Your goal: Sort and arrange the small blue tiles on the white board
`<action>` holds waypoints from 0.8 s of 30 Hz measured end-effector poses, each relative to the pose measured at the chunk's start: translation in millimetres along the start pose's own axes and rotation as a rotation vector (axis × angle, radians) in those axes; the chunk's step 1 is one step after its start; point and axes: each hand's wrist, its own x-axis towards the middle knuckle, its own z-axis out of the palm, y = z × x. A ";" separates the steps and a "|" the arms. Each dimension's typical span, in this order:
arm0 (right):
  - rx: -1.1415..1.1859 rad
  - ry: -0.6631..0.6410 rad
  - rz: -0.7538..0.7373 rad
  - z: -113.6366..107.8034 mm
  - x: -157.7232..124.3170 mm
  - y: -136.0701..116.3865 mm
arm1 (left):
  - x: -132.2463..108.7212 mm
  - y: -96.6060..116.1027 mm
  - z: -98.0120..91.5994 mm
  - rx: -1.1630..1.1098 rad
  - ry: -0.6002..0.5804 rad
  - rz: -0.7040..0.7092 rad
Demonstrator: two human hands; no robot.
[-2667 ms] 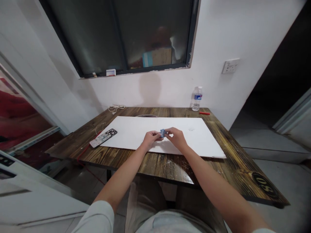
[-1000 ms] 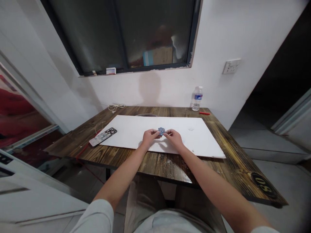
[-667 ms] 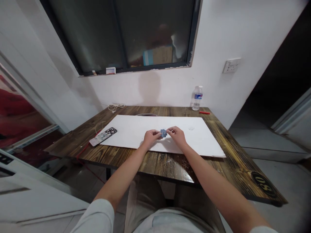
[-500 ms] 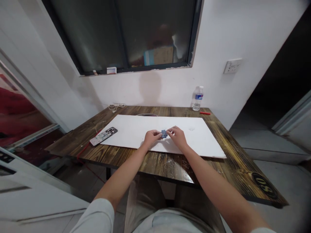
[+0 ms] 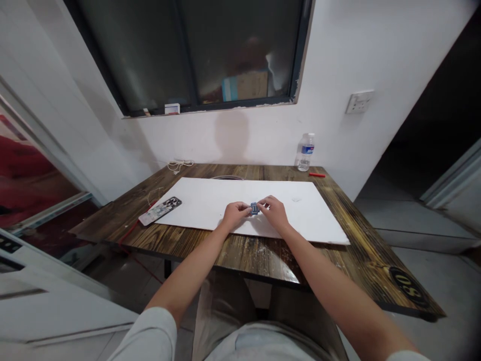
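Observation:
A small blue-grey piece (image 5: 254,208), blocky and too small to name more closely, is held between my two hands just over a white board (image 5: 203,195). My left hand (image 5: 235,215) pinches its left side between thumb and fingers. On the right side, the fingertips of my right hand (image 5: 274,212) are closed on the same piece. The fingers hide its side edges.
The board lies on a dark wooden table (image 5: 356,260). A patterned phone (image 5: 160,211) overlaps its left edge. At the back right stand a water bottle (image 5: 305,153) and a red pen-like stick (image 5: 317,175). A white cable (image 5: 179,165) lies at the back left.
Both hands stay almost in place. The blue-grey piece has turned or shifted very slightly between the fingertips.

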 end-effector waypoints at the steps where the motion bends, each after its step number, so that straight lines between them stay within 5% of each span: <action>1: 0.001 0.002 0.008 0.2 0.0 -0.1 | -0.5 1.0 0.1 0.001 0.000 0.000; 12: 0.058 0.006 0.025 -2.3 -1.6 -3.3 | 0.5 -2.2 -1.1 0.029 -0.017 0.013; 19: 0.392 -0.025 0.361 6.5 1.9 8.7 | 3.1 -1.8 0.6 -0.160 0.037 -0.076; 24: 0.654 -0.077 0.433 7.6 2.9 6.6 | 3.4 -0.8 0.5 -0.226 0.071 -0.094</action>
